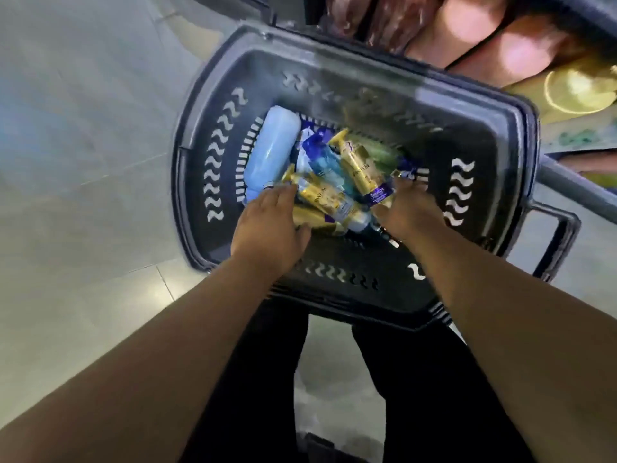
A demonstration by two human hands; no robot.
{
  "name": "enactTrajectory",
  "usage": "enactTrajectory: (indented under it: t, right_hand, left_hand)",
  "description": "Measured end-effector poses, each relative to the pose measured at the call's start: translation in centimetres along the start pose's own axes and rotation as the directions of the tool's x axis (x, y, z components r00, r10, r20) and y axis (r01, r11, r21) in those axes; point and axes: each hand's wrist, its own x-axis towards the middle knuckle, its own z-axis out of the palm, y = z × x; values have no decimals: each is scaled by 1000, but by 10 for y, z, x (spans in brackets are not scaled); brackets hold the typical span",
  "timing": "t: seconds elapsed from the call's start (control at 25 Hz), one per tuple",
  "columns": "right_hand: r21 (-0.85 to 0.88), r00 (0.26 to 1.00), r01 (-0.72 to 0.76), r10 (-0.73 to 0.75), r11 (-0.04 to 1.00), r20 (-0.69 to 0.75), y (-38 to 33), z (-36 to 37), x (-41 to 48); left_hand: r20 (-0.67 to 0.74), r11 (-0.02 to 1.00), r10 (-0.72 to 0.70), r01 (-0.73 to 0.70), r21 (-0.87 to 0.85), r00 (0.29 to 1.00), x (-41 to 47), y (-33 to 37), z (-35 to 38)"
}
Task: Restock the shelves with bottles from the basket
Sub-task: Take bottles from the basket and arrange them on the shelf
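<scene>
Reaching into basket (213,95) with left hand (270,225) spread loosely on near gold bottle (322,200), grip of right hand (409,210) unclear; next, clasp and lift out.

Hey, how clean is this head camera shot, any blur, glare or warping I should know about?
Head view: motion blur smears the far wall of the basket and the shelf goods top right. Head view: the gold bottles between left hand and right hand are sharper, lettering partly readable. Head view: the wide lens stretches the forearms, and the floor tiles show soft glare.

Matt dark plastic basket (213,95), glossy gold bottles (325,200), smooth tiled floor (83,145).
</scene>
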Motion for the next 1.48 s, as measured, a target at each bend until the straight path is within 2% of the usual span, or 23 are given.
enactTrajectory:
  t: [0.16, 0.36, 0.56, 0.68, 0.8, 0.96, 1.04, 1.2, 1.28, 1.48]
  right_hand:
    - [64, 995, -97, 99, 993, -27, -5, 57, 83]
    - [32, 983, -120, 123, 992, -133, -10, 93, 141]
    - [83, 977, -106, 119, 991, -177, -8, 88, 138]
    - [293, 984, -60, 106, 954, -145, -18, 81, 103]
    - [516, 993, -14, 73, 857, -95, -37, 78, 46]
    - [547, 994, 99, -56, 831, -96, -71, 75, -14]
    - [560, 993, 107, -59, 822, -103, -86, 77, -32]
    - [590, 990, 117, -47, 799, -134, -103, 73, -53]
    - [637, 992, 119, -68, 762, -104, -106, 70, -56]
    - [708, 984, 138, -179, 692, -16, -94, 70, -49]
  left_hand:
    - [-49, 976, 63, -72, -208, 997, 24, -23, 32]
    - [-51, 955, -2, -13, -296, 999, 47, -60, 63]
    - [-42, 937, -14, -2, -349, 999, 51, -57, 60]
    - [3, 897, -90, 82, -435, 996, 50, -48, 45]
    - [111, 773, -224, 246, -585, 968, 53, -35, 29]
    - [241, 637, -298, 381, -670, 924, 60, -26, 9]
    - [277, 583, -322, 420, -695, 905, 57, -24, 2]
    - [347, 457, -302, 454, -765, 888, 42, -23, -14]
    - [357, 390, -306, 458, -799, 883, 42, -25, -20]
    - [299, 324, -375, 426, -845, 878, 37, -32, -13]
